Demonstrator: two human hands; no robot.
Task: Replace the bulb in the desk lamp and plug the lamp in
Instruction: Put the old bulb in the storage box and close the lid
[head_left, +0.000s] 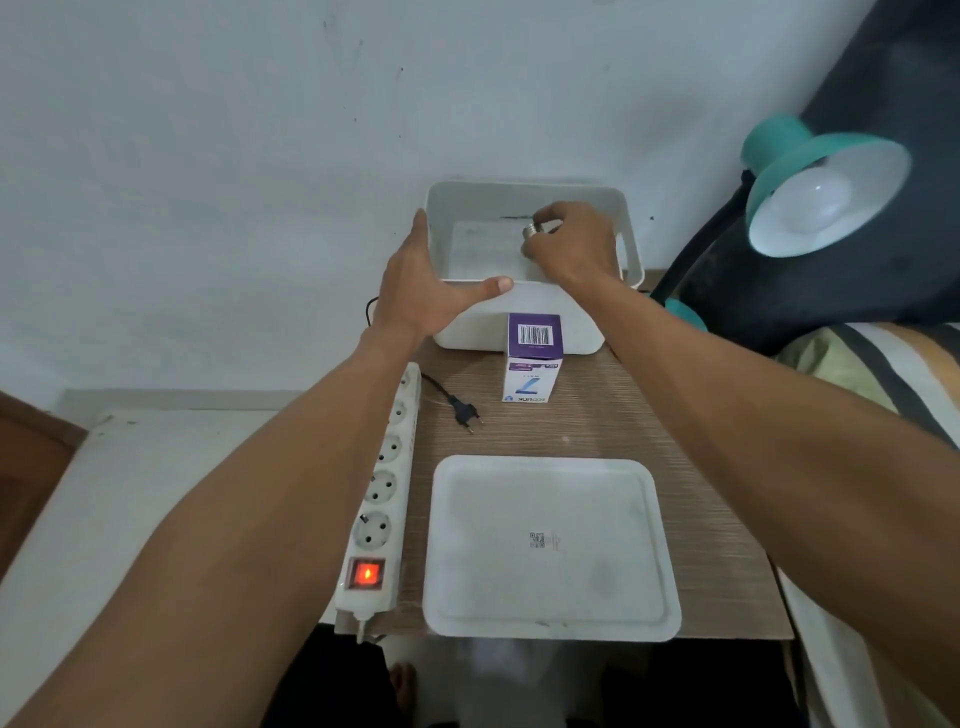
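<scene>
My right hand (569, 244) is inside the white bin (524, 317) at the back of the table, closed around a bulb whose metal screw base (535, 229) shows between the fingers. My left hand (426, 283) grips the bin's near left corner, thumb along the front rim. A teal desk lamp (789, 156) stands at the right with a white bulb (818, 200) in its shade. The lamp's black plug (466, 414) lies loose on the table beside the white power strip (382, 493), whose red switch (367, 573) glows. A purple and white bulb box (534, 356) stands in front of the bin.
The bin's white lid (550, 548) lies flat at the front of the wooden table (727, 519). A dark cushion and a striped bed cover are at the right. A white wall is behind the table, and a low white surface lies to the left.
</scene>
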